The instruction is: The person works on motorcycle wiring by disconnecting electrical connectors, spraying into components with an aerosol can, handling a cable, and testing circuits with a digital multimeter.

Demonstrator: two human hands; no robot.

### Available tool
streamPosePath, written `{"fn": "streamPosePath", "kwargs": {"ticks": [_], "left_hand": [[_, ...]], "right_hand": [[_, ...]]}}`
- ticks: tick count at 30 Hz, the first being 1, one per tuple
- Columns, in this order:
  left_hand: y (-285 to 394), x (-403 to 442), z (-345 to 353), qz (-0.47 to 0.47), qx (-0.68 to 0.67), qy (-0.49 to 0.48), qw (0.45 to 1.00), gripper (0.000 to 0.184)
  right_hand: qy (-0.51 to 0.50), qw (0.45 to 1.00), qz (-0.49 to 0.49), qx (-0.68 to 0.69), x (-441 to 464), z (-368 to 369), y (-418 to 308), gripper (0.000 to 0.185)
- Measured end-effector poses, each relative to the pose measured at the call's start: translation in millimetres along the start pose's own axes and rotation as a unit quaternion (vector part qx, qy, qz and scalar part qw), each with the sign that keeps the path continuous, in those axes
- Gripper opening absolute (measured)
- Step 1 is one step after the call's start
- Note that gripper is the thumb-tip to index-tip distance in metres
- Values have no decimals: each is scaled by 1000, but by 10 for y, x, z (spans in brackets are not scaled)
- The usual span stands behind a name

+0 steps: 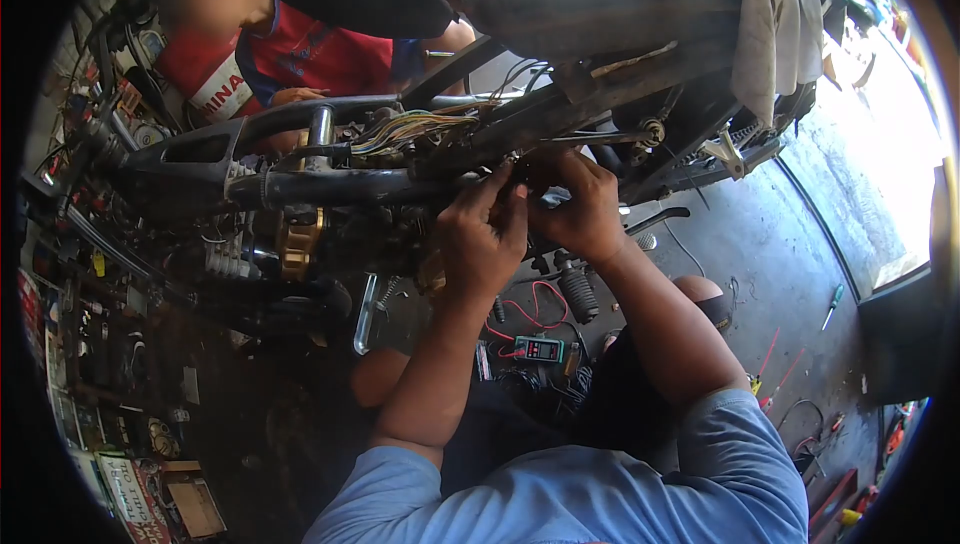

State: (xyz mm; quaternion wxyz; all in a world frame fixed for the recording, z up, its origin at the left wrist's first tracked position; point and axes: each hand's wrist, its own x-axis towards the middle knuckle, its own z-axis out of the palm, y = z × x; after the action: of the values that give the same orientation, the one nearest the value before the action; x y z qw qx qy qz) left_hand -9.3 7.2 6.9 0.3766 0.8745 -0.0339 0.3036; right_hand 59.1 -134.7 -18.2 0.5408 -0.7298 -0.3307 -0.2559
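A partly stripped motorcycle (340, 187) stretches across the view, its dark frame tubes bare. Both hands are raised to the near side of its frame, close together. My left hand (485, 229) has thumb and fingers pinched around a small part that I cannot make out. Beside it, my right hand (585, 209) curls its fingers in toward the same spot; what they hold is hidden in shadow. A bundle of coloured wires (415, 131) runs along the frame just beyond my left hand. A cloth (775, 34) hangs over the motorcycle's rear.
Below my hands, a digital multimeter (540, 349) with a red lead (537, 306) lies on the floor. A screwdriver (832, 307) is at the right. Another person in a red and blue shirt (315, 49) sits beyond the frame. Cluttered shelving (110, 344) stands at the left.
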Motion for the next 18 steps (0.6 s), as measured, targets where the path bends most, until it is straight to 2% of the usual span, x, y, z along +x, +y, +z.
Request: {"fn": "streamPosePath", "kwargs": {"ticks": [1,3,7,9,13,15,18], "left_hand": [[-23,7,16,0,0,-1,1000,28],[-90,33,55,77,-38,66,994,25],[-202,39,-1,65,-64,50,995,27],[-222,34,-20,45,-92,27,994,35],[-148,32,-92,5,-146,-26,989,40],[-138,55,-108,95,-74,-14,993,38],[-154,75,-142,136,-39,-41,989,36]], "right_hand": [[0,1000,1,0,-7,7,2,39],[1,999,-31,-29,-18,26,-7,42],[4,998,-46,-47,15,16,-41,42],[-47,993,27,104,36,-61,28,40],[-43,989,90,106,-9,-92,169,43],[-61,984,161,46,-13,-60,161,42],[-83,981,143,101,29,-88,84,45]]}}
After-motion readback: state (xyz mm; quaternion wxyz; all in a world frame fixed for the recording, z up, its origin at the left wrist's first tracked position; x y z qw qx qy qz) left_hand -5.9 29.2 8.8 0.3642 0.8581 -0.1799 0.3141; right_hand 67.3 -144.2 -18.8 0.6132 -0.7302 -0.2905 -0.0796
